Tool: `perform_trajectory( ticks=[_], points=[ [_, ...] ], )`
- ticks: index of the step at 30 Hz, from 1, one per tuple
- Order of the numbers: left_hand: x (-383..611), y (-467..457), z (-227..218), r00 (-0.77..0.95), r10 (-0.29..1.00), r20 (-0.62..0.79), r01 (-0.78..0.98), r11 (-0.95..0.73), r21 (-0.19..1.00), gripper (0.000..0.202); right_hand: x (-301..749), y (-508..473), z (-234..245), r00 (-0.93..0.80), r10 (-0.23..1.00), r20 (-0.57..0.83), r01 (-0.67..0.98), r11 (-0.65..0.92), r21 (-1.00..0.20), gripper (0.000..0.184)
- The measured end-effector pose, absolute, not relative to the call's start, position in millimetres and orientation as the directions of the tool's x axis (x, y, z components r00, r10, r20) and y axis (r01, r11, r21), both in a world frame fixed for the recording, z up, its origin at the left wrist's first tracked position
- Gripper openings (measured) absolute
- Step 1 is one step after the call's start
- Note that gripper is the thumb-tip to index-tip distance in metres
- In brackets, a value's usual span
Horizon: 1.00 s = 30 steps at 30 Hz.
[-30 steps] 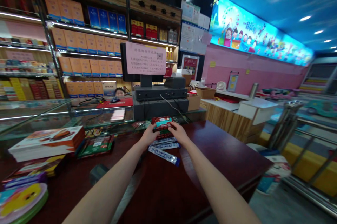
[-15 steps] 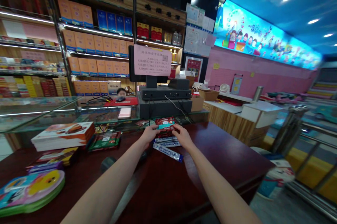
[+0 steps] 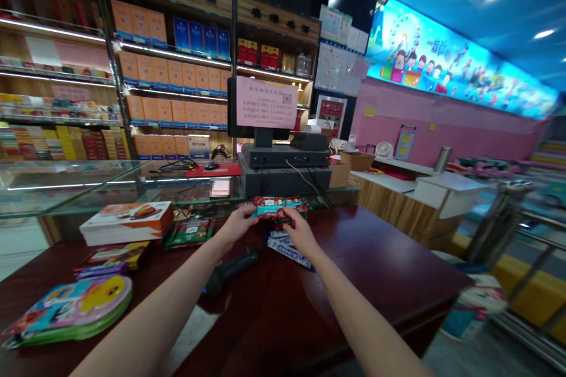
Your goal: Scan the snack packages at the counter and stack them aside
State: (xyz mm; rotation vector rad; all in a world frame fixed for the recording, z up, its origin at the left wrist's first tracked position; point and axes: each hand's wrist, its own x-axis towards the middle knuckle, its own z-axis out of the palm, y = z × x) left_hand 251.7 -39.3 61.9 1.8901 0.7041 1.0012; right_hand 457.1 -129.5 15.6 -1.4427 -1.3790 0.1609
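In front of me, at the far side of the dark red table, is a red and teal snack packet (image 3: 269,207). My left hand (image 3: 239,222) is closed on its left end. My right hand (image 3: 301,234) grips it nearer the right, with fingers over the front. Beneath and beside my right hand lie blue and white stick packs (image 3: 289,249), partly covered by it. More red wrapping shows behind and under the packet, too hidden to tell apart. A black handheld scanner (image 3: 230,271) rests on the table by my left forearm.
To the left are a white and orange box (image 3: 128,223), green and red packets (image 3: 191,233), a brown and yellow box (image 3: 115,255) and colourful duck-pictured packs (image 3: 75,309). A monitor with a pink notice (image 3: 264,102) stands behind, on a glass counter (image 3: 145,191).
My hands have shifted left and the packet is spread wider between them. The scanner has come into fuller view beside my left forearm. My view has turned slightly left.
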Motion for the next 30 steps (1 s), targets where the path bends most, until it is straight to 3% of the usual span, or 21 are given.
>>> perform_trajectory(
  ticks=[7,12,30],
  points=[
    [194.8,-32.8,67.1,0.537,0.716,0.446,0.152,-0.602,0.784,0.05,422.3,-122.1,15.3,0.216,0.804,0.554,0.565,0.36,-0.742,0.069],
    [159.9,-31.6,59.4,0.51,0.728,0.458,0.219,-0.625,0.749,0.052,396.1,-116.6,16.7,0.161,0.816,0.556,0.523,0.407,-0.749,0.069],
    [107.1,-20.2,7.2,0.304,0.816,0.492,0.183,-0.556,0.811,0.05,343.6,-93.0,6.9,0.05,0.8,0.597,0.505,0.496,-0.707,0.068]
  ],
)
